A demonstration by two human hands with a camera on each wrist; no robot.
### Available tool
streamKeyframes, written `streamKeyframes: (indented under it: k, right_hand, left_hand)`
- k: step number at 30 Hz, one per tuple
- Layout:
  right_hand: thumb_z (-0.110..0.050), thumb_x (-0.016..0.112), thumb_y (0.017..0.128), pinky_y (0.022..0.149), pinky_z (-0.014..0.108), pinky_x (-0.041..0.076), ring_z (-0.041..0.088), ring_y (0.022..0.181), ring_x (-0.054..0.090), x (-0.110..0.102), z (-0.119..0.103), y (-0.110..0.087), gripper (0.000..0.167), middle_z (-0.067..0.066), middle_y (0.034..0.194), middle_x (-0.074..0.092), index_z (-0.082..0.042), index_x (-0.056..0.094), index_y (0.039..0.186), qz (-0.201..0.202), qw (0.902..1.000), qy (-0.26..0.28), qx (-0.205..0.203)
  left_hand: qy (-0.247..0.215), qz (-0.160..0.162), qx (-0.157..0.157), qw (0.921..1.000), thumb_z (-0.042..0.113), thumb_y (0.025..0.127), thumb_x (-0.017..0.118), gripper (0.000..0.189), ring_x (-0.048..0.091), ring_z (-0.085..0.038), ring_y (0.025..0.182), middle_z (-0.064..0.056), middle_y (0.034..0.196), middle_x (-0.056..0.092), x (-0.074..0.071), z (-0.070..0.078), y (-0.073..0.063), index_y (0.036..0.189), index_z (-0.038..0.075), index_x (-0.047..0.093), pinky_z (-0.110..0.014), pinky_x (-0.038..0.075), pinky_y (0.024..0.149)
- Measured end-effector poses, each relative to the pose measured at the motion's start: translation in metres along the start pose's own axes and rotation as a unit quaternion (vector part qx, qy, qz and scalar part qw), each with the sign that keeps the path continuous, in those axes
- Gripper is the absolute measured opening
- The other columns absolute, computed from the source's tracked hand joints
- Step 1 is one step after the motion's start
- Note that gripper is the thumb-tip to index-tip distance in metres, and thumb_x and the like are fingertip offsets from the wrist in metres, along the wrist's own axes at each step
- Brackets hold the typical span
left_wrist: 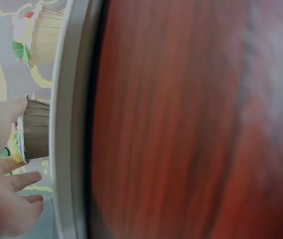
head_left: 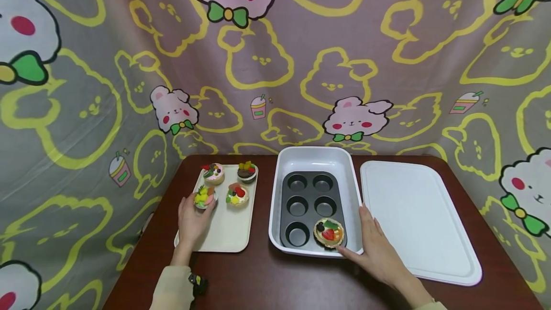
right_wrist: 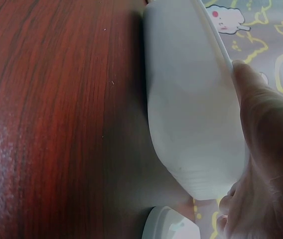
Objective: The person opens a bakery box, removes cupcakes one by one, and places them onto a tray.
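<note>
My left hand grips a fruit-topped cupcake on the cream tray, thumb and fingers at opposite sides. In the left wrist view, the cupcake's pleated cup sits at the tray's edge level. My right hand spans the near right corner of the white bin, its fingers fairly straight along the rim and its thumb at the front. Inside the bin lies a dark muffin pan. A fruit tart with strawberry sits at its near right cup, close to my right thumb.
Three more topped cakes stand on the tray: a pink one, a chocolate one and a fruit one. A white lid lies right of the bin. Patterned cloth hangs behind the brown table.
</note>
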State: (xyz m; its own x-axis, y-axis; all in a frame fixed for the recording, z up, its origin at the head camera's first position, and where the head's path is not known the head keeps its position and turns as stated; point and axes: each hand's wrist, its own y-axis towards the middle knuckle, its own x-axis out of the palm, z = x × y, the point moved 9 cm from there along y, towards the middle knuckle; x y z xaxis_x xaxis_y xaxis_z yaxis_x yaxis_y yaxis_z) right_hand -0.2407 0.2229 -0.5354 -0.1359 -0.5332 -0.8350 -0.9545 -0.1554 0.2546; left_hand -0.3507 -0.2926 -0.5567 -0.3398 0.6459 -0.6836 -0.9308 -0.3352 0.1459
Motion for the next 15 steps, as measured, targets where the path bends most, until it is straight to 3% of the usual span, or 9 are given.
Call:
streamKeyframes:
  k: [4,8,12,15]
  right_hand:
    - [-0.055,0.088,0.087,0.139,0.025,0.0,0.055,0.16,0.037,-0.001,0.0,0.0,0.126,0.039,0.173,0.031,0.012,0.019,0.168,0.005,1.0,-0.001,-0.003]
    - [-0.056,0.087,0.088,0.142,0.038,0.009,0.055,0.16,0.036,-0.001,0.001,0.001,0.125,0.038,0.174,0.03,0.012,0.019,0.169,0.005,1.0,0.002,0.0]
    - [-0.057,0.086,0.088,0.137,0.06,0.024,0.055,0.161,0.035,0.002,0.003,0.002,0.126,0.037,0.175,0.028,0.011,0.018,0.17,-0.005,0.9999,0.005,0.008]
    - [-0.058,0.086,0.088,0.134,0.066,0.028,0.055,0.161,0.034,0.002,0.003,0.002,0.127,0.037,0.175,0.028,0.011,0.018,0.17,-0.008,0.9999,0.006,0.01]
  left_hand:
    - [0.101,-0.025,0.037,0.9939,0.042,0.106,0.07,0.082,0.015,-0.054,0.167,-0.04,0.169,0.034,0.001,0.007,-0.001,0.158,-0.014,0.041,-0.067,0.014,0.138]
    - [0.171,-0.036,0.04,0.9838,0.05,0.107,0.065,0.088,0.012,-0.054,0.168,-0.04,0.172,0.028,0.002,0.009,-0.002,0.161,-0.014,0.038,-0.067,0.014,0.138]
    - [0.209,-0.033,0.046,0.9762,0.052,0.107,0.063,0.089,0.016,-0.056,0.167,-0.042,0.171,0.03,0.002,0.013,-0.003,0.16,-0.016,0.039,-0.066,0.015,0.139]
    - [0.217,-0.031,0.045,0.9745,0.052,0.107,0.063,0.091,0.017,-0.057,0.166,-0.043,0.17,0.031,0.001,0.015,-0.005,0.16,-0.018,0.036,-0.066,0.015,0.138]
